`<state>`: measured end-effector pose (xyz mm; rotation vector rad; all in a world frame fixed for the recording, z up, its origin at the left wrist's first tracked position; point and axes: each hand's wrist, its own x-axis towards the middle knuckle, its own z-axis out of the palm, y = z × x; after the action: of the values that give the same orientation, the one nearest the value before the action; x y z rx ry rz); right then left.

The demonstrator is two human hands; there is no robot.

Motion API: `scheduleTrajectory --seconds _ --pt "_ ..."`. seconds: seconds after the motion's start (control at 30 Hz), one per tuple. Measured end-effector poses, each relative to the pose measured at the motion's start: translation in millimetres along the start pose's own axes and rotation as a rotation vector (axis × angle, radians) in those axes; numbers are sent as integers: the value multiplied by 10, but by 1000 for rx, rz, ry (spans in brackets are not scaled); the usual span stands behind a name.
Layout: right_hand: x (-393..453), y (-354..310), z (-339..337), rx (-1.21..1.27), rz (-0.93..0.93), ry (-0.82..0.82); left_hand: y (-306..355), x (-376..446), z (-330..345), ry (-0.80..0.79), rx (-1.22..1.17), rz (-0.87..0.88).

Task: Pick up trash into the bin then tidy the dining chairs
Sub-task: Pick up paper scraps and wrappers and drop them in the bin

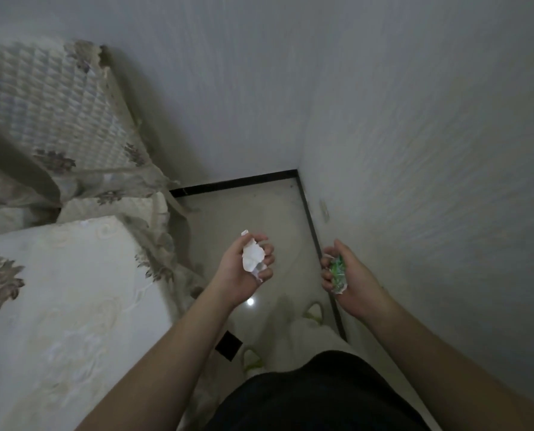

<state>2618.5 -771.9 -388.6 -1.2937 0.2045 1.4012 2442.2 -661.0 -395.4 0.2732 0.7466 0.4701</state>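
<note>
Dark clothing fills the bottom of the head view. Both forearms reach out over the floor point(259, 213) in a wall corner. Left hand point(247, 265) has its grip curled round crumpled white paper point(253, 255); right hand point(349, 275) clamps a green wrapper point(337, 269). Judgement: trash collected, binning pending. No bin visible; the next move requires locating it.

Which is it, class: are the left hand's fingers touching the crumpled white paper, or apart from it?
Touching. The head view shows the left hand with its fingers curled round the crumpled white paper, which lies in its palm.
</note>
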Motion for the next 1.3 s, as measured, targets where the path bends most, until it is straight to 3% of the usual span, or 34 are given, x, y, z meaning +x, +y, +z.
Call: scheduleTrajectory --seconds 0.2,0.47,0.7,1.0,1.1,1.3 --pt "745 -409 267 -41 77 -3 204 607 70 94 79 28" --pt "1723 -662 566 6 93 27 548 1552 -136 348 285 134" --pt "3060 -86 628 -122 3 155 276 2925 -1201 451 1056 210" --pt "4726 1007 -141 -317 -205 323 -694 4393 -3055 363 1726 257" --pt "5129 1333 -360 -385 -196 350 -987 4784 -3568 218 1970 241" --pt "5752 1753 -771 -520 -173 331 -1466 5412 -4326 160 2220 359"
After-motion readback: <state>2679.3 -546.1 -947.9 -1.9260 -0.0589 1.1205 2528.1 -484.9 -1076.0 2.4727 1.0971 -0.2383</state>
